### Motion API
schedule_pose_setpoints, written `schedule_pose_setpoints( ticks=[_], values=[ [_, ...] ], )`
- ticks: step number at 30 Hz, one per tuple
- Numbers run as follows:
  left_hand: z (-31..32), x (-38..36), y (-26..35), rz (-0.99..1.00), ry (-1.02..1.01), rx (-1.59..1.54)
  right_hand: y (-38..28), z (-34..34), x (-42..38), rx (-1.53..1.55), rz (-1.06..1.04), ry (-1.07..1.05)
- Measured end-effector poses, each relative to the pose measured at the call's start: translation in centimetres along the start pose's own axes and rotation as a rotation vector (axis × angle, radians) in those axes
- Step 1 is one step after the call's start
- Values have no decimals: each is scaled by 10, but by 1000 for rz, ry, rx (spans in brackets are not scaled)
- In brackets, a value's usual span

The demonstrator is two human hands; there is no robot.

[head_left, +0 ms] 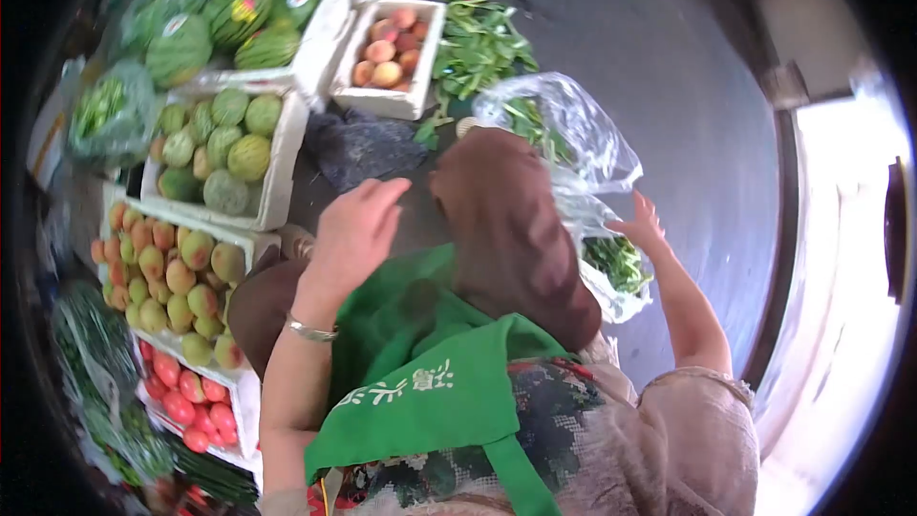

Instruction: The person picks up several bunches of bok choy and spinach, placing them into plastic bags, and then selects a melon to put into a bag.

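My left hand (358, 229), with a metal bracelet (312, 330) on the wrist, is raised over my lap. Its fingers stretch forward and hold nothing. On the other side of my knee, my right hand (643, 227) is open with thumb and fingers spread, right at the edge of a clear plastic bag (602, 158). Green leaves show inside that bag. Just below the hand, more leafy greens (616, 263) stick out of a second white plastic bag (621, 304). Loose leafy greens (478, 48) lie in a heap on the dark floor beyond my knee.
White foam boxes on the left hold peaches (387, 48), watermelons (180, 50), green melons (224, 145), yellow-red fruit (179, 277) and tomatoes (181, 406). A crumpled dark plastic bag (358, 148) lies before my left hand. Dark floor (707, 134) extends to the right toward a bright doorway.
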State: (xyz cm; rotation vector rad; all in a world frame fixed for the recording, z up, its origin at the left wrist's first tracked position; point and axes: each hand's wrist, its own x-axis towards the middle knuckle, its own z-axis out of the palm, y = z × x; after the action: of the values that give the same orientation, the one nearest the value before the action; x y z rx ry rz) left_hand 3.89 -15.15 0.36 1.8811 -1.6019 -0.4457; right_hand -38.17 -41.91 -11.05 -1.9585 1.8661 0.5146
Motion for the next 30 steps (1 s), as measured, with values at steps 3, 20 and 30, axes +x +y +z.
schedule_pose_setpoints(
  ticks=[3,20,30],
  values=[
    [18,3,16,25,106,-95,57,35,-45,124,86,-52],
    [105,-16,108,319,172,278,-49,-4,-78,-97,-567,-265],
    [117,4,82,365,226,270,-123,65,89,207,-549,83]
  ],
)
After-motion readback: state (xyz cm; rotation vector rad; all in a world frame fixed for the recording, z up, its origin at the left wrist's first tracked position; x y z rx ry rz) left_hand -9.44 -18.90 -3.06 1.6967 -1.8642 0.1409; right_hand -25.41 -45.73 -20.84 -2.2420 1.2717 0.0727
